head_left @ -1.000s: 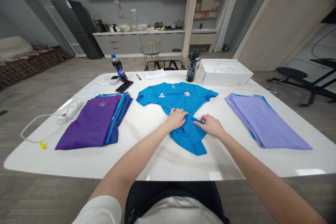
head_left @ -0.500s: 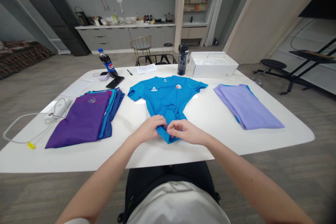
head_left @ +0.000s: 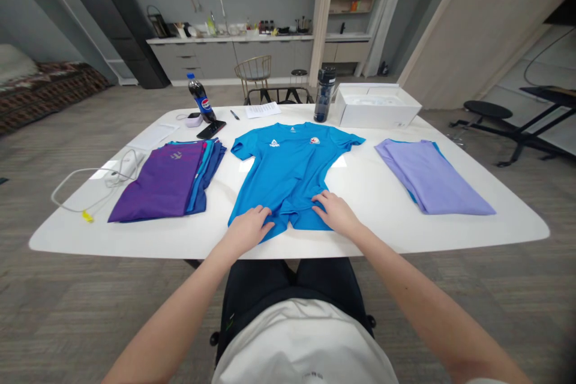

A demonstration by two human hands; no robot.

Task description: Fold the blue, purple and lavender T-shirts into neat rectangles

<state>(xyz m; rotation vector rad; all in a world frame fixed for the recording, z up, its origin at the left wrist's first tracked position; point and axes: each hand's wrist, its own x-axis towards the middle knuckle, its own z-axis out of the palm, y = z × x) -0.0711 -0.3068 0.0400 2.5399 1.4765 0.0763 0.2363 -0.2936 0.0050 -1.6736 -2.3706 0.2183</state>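
Observation:
A bright blue T-shirt (head_left: 288, 174) lies front up in the middle of the white table (head_left: 373, 192), collar away from me. My left hand (head_left: 247, 229) rests flat on its lower left hem with the fingers stretched out. My right hand (head_left: 335, 213) lies flat on the lower right hem, fingers apart. The hem between both hands is still a little bunched. Neither hand holds anything.
A stack of purple and blue garments (head_left: 168, 183) lies left, a folded lilac garment (head_left: 429, 177) right. At the back stand a cola bottle (head_left: 201, 101), a phone (head_left: 211, 129), a dark water bottle (head_left: 324, 95), a paper (head_left: 263, 110) and an open white box (head_left: 380, 105). A white cable (head_left: 85, 183) trails far left.
My hands had pinched the gathered hem together near the table's front; now they have spread apart and lie flat, and the shirt's lower part is pulled out wider.

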